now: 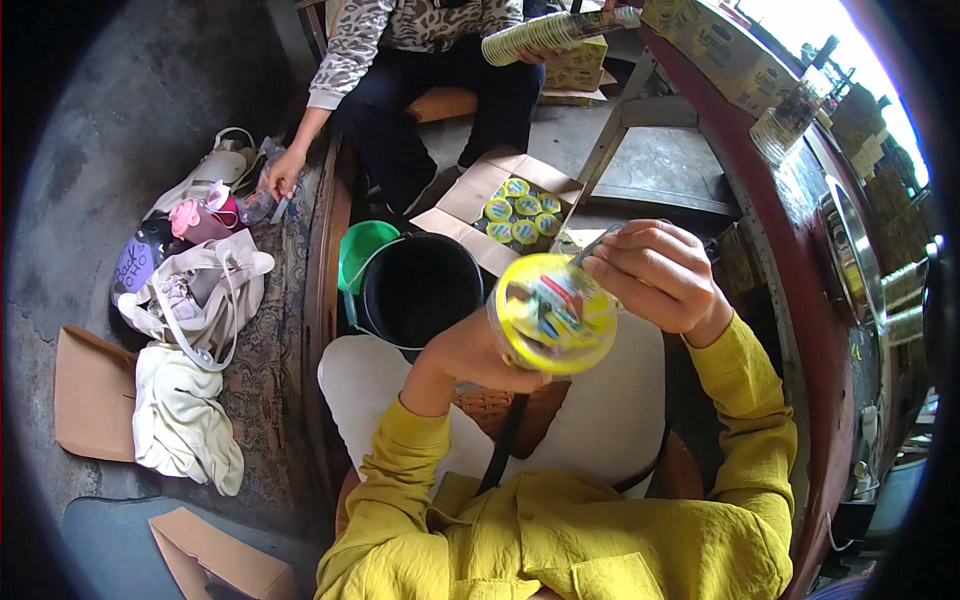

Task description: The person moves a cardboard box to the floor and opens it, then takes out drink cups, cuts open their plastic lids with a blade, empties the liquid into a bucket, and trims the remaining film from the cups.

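My left hand [480, 355] is wrapped round a clear plastic cup with a yellow printed lid [555, 315], held up in front of my lap. At the upper right edge of that lid, my right hand [655, 275] pinches a thin grey strip or tool [592, 243], its fingers closed. What the strip is cannot be made out. Just beyond the cup, an open cardboard box [465, 205] holds several similar yellow-lidded cups [527, 206]. A black bucket [422, 290] stands left of the cup, beside a green container [366, 248].
Across from me sits a person [425, 70] holding a stack of cups [530, 38], other hand reaching toward bags [205, 285] at left. A red-edged table [735, 130] runs along the right, bearing lemon-printed boxes [720, 50]. Cardboard [215, 555] lies lower left.
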A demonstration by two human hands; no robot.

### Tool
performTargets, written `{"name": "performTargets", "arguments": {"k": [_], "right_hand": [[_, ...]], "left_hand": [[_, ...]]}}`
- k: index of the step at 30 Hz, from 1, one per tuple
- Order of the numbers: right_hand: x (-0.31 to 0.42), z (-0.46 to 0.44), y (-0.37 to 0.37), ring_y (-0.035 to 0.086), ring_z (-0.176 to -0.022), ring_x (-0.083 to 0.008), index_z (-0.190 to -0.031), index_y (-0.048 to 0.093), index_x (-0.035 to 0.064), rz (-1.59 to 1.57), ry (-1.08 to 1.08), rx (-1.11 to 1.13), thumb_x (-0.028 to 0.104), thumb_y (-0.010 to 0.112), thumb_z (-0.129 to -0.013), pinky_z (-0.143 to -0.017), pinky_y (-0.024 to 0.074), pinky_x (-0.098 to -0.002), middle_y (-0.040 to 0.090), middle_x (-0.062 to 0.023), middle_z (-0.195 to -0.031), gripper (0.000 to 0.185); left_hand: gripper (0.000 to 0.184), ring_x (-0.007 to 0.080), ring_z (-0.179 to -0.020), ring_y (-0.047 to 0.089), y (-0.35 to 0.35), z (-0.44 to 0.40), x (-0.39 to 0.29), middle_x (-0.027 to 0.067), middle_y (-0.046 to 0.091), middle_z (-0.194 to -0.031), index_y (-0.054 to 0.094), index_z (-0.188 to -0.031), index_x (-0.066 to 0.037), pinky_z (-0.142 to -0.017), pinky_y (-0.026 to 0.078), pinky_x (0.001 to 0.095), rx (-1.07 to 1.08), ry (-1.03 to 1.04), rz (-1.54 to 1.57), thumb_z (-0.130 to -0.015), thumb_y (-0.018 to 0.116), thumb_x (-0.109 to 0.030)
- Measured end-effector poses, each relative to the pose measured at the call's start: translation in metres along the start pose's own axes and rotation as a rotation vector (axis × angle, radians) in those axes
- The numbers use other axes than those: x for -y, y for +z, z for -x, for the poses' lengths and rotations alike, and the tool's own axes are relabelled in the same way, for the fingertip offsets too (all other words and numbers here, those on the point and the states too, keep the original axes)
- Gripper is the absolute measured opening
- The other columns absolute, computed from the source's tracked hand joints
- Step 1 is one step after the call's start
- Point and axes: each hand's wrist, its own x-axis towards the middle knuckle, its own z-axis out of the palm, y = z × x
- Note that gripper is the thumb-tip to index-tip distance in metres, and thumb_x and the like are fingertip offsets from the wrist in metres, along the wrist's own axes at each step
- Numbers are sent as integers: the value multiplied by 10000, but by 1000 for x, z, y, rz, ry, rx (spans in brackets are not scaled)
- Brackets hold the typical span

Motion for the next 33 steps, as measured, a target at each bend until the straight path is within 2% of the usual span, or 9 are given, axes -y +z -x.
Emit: {"name": "performTargets", "arguments": {"k": [1, 3, 6, 10, 14, 19, 26, 29, 33], "right_hand": [[-1, -1, -1, 579, -675, -165, -837, 616, -7, 25, 6, 5, 77, 635, -562, -631, 509, -274, 545, -52, -745, 288], [-3, -2, -3, 573, -670, -161, -839, 614, -11, 75, 20, 16, 69, 634, -562, -621, 508, -276, 534, -49, -737, 289], [-7, 0, -2, 556, -654, -157, -847, 602, -19, 145, 29, 54, 62, 636, -576, -602, 505, -280, 524, -47, -726, 285], [-6, -2, -1, 553, -650, -154, -851, 598, -21, 166, 42, 93, 56, 638, -585, -615, 503, -277, 526, -45, -720, 280], [-3, -4, -1, 570, -635, -164, -821, 631, -21, 158, 53, 82, 59, 648, -576, -625, 510, -277, 567, -55, -681, 259], [-2, 1, 0, 571, -630, -167, -809, 633, -21, 141, 41, 74, 58, 650, -579, -640, 508, -280, 564, -58, -671, 244], [-3, 4, -1, 568, -655, -158, -810, 623, -22, 154, -17, 49, 67, 626, -566, -636, 508, -275, 552, -56, -717, 259], [-3, 5, -2, 573, -666, -161, -812, 624, -23, 139, -28, 33, 79, 619, -545, -641, 509, -276, 555, -61, -724, 286], [-2, 5, -3, 575, -676, -169, -806, 625, -23, 118, -35, 30, 84, 617, -532, -658, 513, -282, 556, -66, -730, 294]], "left_hand": [[576, 125, -950, 507, 2, -4, -10, 52, 552, -1051, 461, -1139, -9, -868, 388, 263, -155, -132, 178, -626, 704, -109], [651, 128, -981, 489, -1, -12, -10, 68, 531, -1077, 390, -1196, 9, -881, 379, 267, -293, -2, 132, -624, 688, -80], [679, 124, -978, 485, 3, -16, -12, 75, 526, -1068, 354, -1218, 9, -867, 382, 269, -554, 18, 230, -623, 674, -57], [634, 107, -925, 537, 6, -18, -1, 86, 551, -1020, 374, -1180, 31, -809, 430, 261, -539, 55, 88, -631, 674, -75], [818, 163, -1065, 464, -1, -15, 1, 103, 439, -1156, 253, -1256, -7, -911, 388, 305, -427, -11, -180, -598, 736, -59], [789, 156, -1032, 483, 2, -12, 9, 98, 460, -1132, 284, -1240, -15, -897, 396, 301, -394, -26, -88, -597, 740, -57], [785, 159, -1025, 477, 3, -15, -3, 81, 472, -1136, 333, -1224, -25, -900, 381, 294, -270, 26, -204, -563, 754, -81], [592, 105, -907, 515, 7, -15, -10, 50, 561, -1002, 476, -1122, -8, -823, 408, 260, -305, -23, -9, -593, 723, -104], [586, 91, -872, 501, 8, -9, -7, 32, 557, -975, 464, -1123, -9, -809, 412, 260, -213, -105, 137, -599, 719, -72]]}}
